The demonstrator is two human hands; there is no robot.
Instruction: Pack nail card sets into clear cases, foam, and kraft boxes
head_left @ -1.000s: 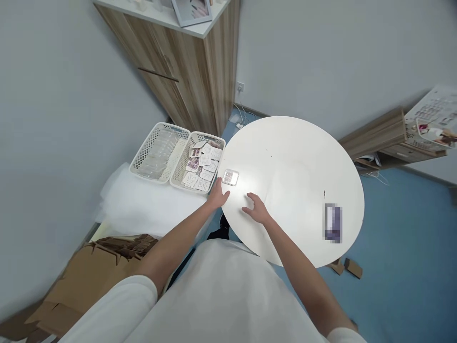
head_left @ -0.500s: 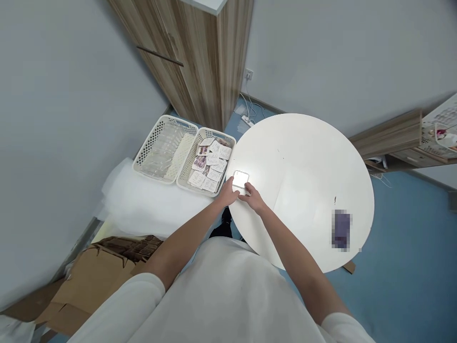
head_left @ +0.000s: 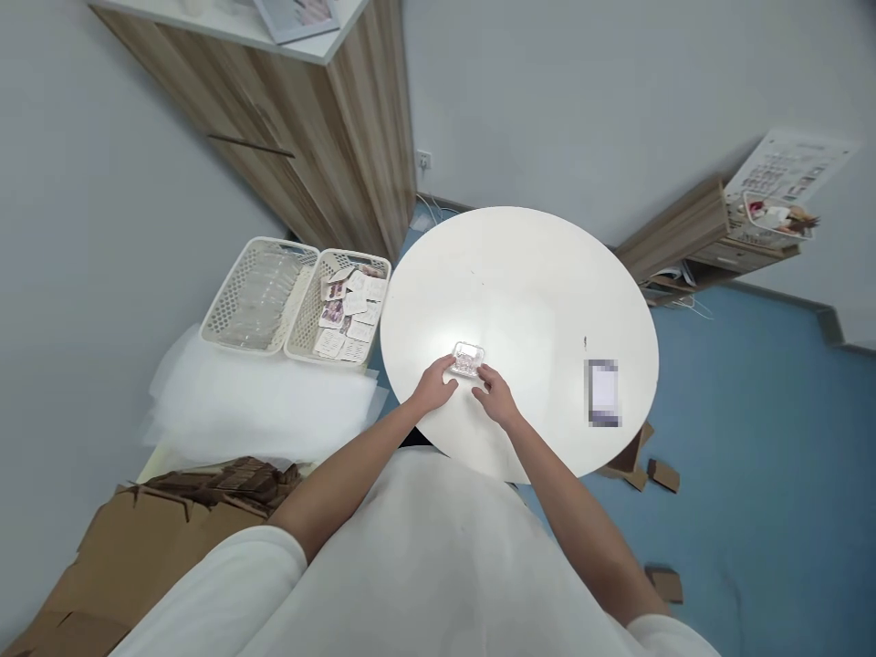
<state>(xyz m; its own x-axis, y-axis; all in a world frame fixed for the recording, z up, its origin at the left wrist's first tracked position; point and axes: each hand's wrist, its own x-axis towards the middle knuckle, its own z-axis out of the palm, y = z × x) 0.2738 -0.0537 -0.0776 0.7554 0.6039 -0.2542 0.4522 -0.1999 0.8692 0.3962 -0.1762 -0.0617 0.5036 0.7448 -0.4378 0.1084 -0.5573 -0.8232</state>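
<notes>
A small clear plastic box with a pale pinkish pattern showing in it is at the near left part of the round white table. My left hand holds its left edge with the fingertips, thumb toward me. On the opposite edge are the fingertips of my right hand, its thumb also pointing inward. Whether the box rests on the tabletop or is slightly raised, I cannot tell.
Left of the table stand a white basket of printed cards and a white basket of clear plastic pieces. White sheeting and flattened cardboard lie nearer. A blurred-out object is at the table's right.
My view has turned right, so the table and baskets appear farther left. The box, which looked plain white, now shows a pinkish pattern. Both hands remain at its sides.
</notes>
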